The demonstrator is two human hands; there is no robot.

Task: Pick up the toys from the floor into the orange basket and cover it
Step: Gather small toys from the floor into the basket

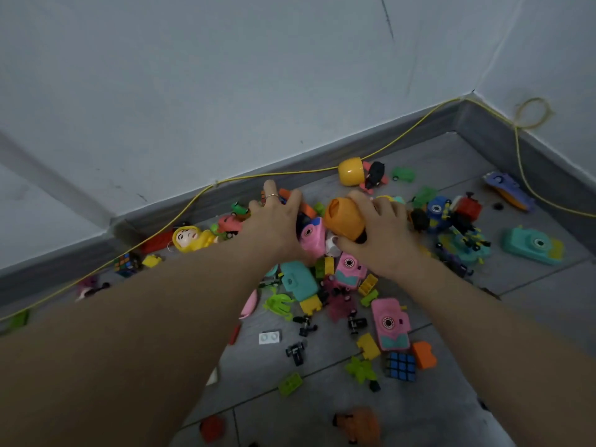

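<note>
Gathering from the heap of toys [322, 279] on the grey tiled floor [532, 304] is the step in hand; the orange basket is out of view. The right hand [383, 233] curls its grip round an orange toy [343, 221]; the left hand [277, 221], released, presses flat. Next likely comes lifting. White walls [225, 75] meet behind.

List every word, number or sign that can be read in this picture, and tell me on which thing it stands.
No text can be read with certainty.
Pink plastic toy camera near the blue puzzle cube: small print arcs above its round lens, too blurred to read.
Second pink toy camera, beside the right forearm: marks around the lens, too small to read.
Teal plastic toy camera at the right: no print visible.
</note>
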